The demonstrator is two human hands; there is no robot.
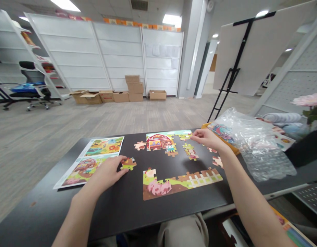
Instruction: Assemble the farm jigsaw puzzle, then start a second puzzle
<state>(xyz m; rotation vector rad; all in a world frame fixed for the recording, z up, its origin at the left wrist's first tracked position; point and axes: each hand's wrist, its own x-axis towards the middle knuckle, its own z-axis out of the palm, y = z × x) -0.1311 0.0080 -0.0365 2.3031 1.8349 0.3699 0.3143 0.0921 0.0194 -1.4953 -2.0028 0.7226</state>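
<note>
My left hand (110, 171) reaches over the picture sheet (71, 173), its thumb and fingers on a loose puzzle piece (129, 163) with brown and green parts. At the top right corner of the joined barn section (158, 141), my right hand (203, 137) is closed in a pinch; what its fingertips hold, if anything, is too small to tell. Nearer me lies a joined bottom section (184, 183) with a pink pig and white fence. Between the two sections sits a small joined strip (190, 151). A cow-patterned piece (140, 145) rests left of the barn.
On the right are loose pieces (218, 161), a yellow box (235, 149) and a clear plastic bag (253, 144). A black easel (231, 77) with a white board stands behind them. Cardboard boxes (134, 89) line the far shelves. My knee shows below the black table (117, 212).
</note>
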